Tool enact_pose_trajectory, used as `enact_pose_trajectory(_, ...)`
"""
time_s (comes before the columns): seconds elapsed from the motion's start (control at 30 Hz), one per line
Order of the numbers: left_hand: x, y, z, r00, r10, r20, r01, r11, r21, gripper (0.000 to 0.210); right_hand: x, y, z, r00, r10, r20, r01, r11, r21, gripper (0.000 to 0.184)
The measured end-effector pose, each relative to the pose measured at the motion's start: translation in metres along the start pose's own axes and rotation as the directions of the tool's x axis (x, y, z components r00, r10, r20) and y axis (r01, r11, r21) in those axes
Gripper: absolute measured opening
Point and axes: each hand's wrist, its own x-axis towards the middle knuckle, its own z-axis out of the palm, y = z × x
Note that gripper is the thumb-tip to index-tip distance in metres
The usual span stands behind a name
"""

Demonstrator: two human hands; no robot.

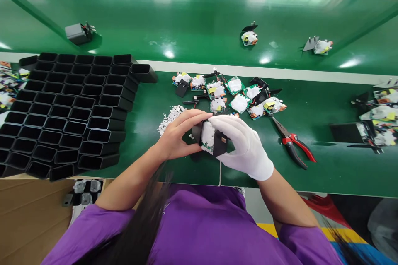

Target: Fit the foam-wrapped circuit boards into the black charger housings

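Note:
Just above the table's front edge, my bare left hand (174, 136) wraps round a black plastic housing (196, 133). My right hand (245, 145), in a white glove, closes on a circuit board (207, 136) caked with white filler, which sits against the housing. A black end plate (220, 144) is at the board's right side, by the gloved fingers. How far the board is inside the housing I cannot tell, since the fingers hide part of it. Crumbs of white filler (171, 118) lie behind my left hand. Beyond both hands is a cluster of filled circuit boards (240, 102) with black plates.
Rows of black housings (83, 101) are stacked at the left. Red-handled pliers (292, 140) lie to the right, near more boards (384, 112) at the table's right end. A grey adapter (77, 34) and loose boards (249, 38) rest on the green shelf behind.

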Motion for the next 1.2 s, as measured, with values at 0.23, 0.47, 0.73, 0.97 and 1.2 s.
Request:
enact_pose_trajectory(0.23,0.0,0.001,0.0,0.999,-0.054,0.006,0.054,0.997,0.053,0.056,-0.003,0.001,0.002,0.997,0.061,0.038,-0.058,0.995,-0.077,0.056)
enact_pose_trajectory(0.47,0.0,0.002,-0.002,0.998,-0.058,0.017,0.056,0.993,0.104,0.058,-0.004,0.002,0.003,0.997,0.079,0.018,-0.078,0.994,-0.079,0.052)
enact_pose_trajectory(0.73,-0.001,0.001,-0.005,0.994,-0.089,0.058,0.083,0.992,0.099,0.066,-0.005,0.005,0.007,0.997,0.081,0.019,-0.08,0.995,-0.054,0.049)
enact_pose_trajectory(0.97,-0.004,0.0,0.0,0.983,-0.182,0.005,0.182,0.982,-0.046,0.065,-0.002,0.0,0.012,0.972,0.231,0.048,-0.236,0.951,0.202,0.074)
enact_pose_trajectory(1.2,-0.006,-0.003,0.005,0.981,-0.183,-0.059,0.17,0.969,-0.18,0.059,-0.002,-0.001,0.026,0.899,0.409,0.159,-0.43,0.751,0.502,0.09)
